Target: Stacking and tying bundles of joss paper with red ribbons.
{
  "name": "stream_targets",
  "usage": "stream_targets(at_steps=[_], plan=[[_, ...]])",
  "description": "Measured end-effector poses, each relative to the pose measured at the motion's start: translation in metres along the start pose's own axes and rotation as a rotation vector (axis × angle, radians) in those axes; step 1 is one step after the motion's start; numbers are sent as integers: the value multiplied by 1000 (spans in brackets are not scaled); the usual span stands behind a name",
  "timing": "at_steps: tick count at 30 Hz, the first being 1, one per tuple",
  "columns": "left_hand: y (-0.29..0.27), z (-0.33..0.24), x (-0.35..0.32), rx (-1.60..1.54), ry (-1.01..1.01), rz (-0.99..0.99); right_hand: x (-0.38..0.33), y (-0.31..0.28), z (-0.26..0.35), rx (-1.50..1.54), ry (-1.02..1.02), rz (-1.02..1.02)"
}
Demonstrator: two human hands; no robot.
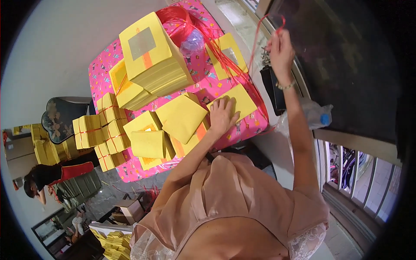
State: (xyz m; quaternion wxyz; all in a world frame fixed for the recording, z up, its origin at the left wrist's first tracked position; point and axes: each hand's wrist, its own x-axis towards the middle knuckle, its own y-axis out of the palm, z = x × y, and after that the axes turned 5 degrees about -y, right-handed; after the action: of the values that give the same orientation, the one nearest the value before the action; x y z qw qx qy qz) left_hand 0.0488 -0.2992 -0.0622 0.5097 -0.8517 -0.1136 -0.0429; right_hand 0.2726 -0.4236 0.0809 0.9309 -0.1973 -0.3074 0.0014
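My left hand lies flat with its fingers spread on a stack of yellow paper at the table's near right corner. Raised at the upper right, my right hand pinches a thin red plastic string, which loops above the fingers and hangs down toward the table. Left of my left hand are folded yellow paper packets, some resting on others. A large coil of red string sits at the far side, its loose strands running down toward the right edge.
A tall block of yellow paper stands on the pink patterned tablecloth. String-tied yellow bundles are stacked at the left. A clear plastic bottle and window frame border the right side. At far left a person leans near a chair.
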Motion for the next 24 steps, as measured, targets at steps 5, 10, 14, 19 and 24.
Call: stream_targets(at_steps=[5, 10, 14, 19, 24], plan=[[6, 2, 2, -22, 10, -8, 21, -13, 69, 407, -156, -16], [5, 6, 4, -50, 4, 0, -73, 14, 89, 698, 110, -51], [-5, 5, 7, -19, 27, 45, -191, 45, 34, 581, 435, -154], [-4, 13, 12, -35, 17, 94, -252, 59, -4, 372, 595, -204], [-4, 23, 36, -302, -102, 76, -258, 61, -2, 243, 508, -157]])
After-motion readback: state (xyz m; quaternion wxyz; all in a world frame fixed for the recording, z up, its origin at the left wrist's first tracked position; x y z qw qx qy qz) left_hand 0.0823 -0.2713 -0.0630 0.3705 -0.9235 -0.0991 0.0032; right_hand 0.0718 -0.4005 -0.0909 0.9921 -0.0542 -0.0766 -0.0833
